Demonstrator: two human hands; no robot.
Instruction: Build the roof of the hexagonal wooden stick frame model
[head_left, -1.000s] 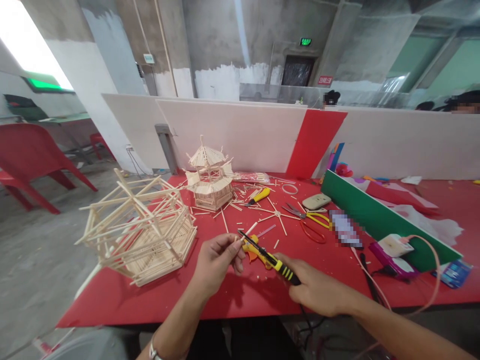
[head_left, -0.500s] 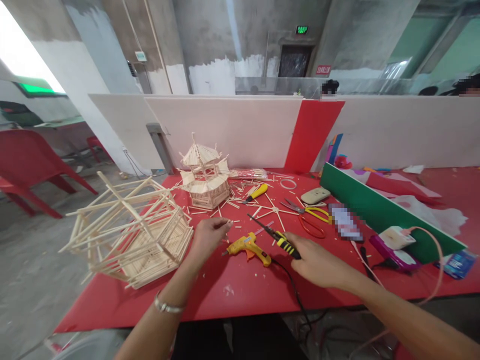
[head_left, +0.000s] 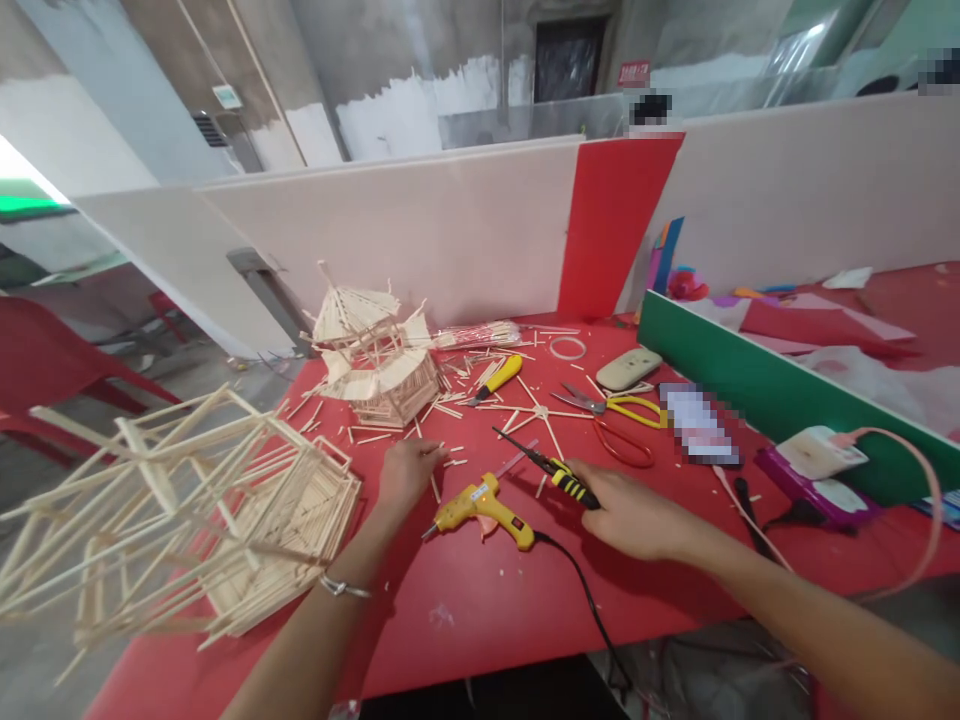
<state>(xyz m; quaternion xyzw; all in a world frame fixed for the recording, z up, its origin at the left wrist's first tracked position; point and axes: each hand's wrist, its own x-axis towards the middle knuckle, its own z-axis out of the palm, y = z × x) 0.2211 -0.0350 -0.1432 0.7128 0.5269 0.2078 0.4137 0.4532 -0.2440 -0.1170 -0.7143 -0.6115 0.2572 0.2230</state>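
Observation:
My right hand (head_left: 630, 510) grips the yellow-and-black handles of a pair of cutters (head_left: 544, 465), whose black jaws point up and left over the red table (head_left: 480, 600). My left hand (head_left: 405, 472) rests on the table with fingers curled over loose wooden sticks (head_left: 439, 462); whether it holds one is hidden. A yellow glue gun (head_left: 484, 510) lies between my hands, its black cord running off the front edge. A small stick pagoda (head_left: 371, 355) stands behind my left hand. A large open stick frame (head_left: 172, 510) sits at the table's left corner.
Yellow-handled scissors (head_left: 626, 412), a yellow knife (head_left: 496, 378), a star of sticks (head_left: 541, 412), a tape ring (head_left: 568, 348) and a beige case (head_left: 628, 368) lie behind. A green board (head_left: 757, 395) fences the right side. White and red panels back the table. A red chair (head_left: 45, 360) stands left.
My left hand moved from beside the cutter jaws down to the loose sticks on the table. My right hand with the cutters drew right. The view dropped and swung left.

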